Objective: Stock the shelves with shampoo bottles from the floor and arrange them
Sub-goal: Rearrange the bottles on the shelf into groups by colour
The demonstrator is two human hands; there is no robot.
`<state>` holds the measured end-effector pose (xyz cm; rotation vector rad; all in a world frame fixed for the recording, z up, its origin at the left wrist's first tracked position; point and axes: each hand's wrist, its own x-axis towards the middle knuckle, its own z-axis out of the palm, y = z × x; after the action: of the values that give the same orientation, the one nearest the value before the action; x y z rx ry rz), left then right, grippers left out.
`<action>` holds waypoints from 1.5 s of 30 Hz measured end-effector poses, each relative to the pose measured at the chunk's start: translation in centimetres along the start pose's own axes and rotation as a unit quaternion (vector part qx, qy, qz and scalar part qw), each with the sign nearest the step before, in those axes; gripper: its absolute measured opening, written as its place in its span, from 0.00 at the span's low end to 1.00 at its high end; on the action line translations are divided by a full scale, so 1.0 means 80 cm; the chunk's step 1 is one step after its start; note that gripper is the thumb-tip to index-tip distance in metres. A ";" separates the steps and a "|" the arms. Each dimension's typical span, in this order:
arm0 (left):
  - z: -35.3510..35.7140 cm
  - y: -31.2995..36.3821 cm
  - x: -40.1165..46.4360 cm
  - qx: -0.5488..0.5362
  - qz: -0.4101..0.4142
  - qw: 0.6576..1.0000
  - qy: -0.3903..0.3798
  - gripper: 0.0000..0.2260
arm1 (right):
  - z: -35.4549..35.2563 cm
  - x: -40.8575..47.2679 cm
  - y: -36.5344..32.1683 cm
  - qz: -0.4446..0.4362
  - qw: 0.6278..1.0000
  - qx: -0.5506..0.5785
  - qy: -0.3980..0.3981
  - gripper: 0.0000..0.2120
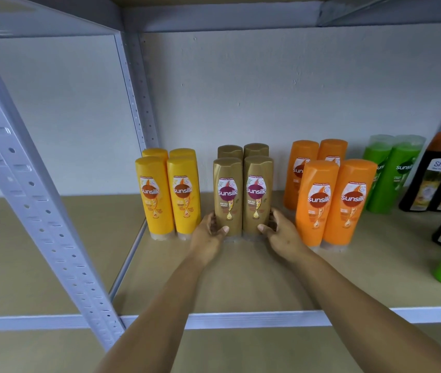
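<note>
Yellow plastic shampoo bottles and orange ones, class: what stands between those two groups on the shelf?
In the head view, four gold-brown plastic bottles, with the left hand and right hand cupping them.

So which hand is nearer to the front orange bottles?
The right hand. It rests at the gold bottles' right side, just beside the front orange bottles; the left hand is on the gold bottles' far side.

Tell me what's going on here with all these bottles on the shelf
A person is stocking a shelf. The left hand and right hand cup the bases of the two front gold Sunsilk bottles, squaring up a block of four. Yellow Sunsilk bottles stand to the left, orange Sunsilk bottles to the right, then green bottles and dark bottles.
</note>
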<state>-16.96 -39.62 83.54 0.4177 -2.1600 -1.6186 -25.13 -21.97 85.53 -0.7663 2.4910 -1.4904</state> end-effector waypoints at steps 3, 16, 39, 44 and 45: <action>0.001 0.000 0.003 0.003 0.001 1.000 0.001 0.21 | 0.003 0.002 0.000 0.008 1.000 0.007 0.007 0.24; 0.015 0.000 -0.002 0.025 -0.001 0.998 0.053 0.24 | 0.021 0.004 -0.003 0.031 0.996 0.052 0.065 0.27; 0.018 -0.005 0.026 0.059 0.018 0.997 0.050 0.18 | 0.013 0.029 0.002 0.053 0.998 0.019 0.024 0.24; 0.018 -0.004 0.028 0.062 0.008 0.997 0.048 0.19 | 0.010 0.033 0.002 0.067 0.997 0.033 0.014 0.25; 0.018 -0.004 0.028 0.062 0.006 0.997 0.048 0.20 | 0.010 0.033 0.002 0.069 0.997 0.034 0.013 0.25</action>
<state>-19.63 -39.52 83.19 0.5079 -2.1926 -1.4322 -27.19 -23.83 85.40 -0.5538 2.4412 -1.5371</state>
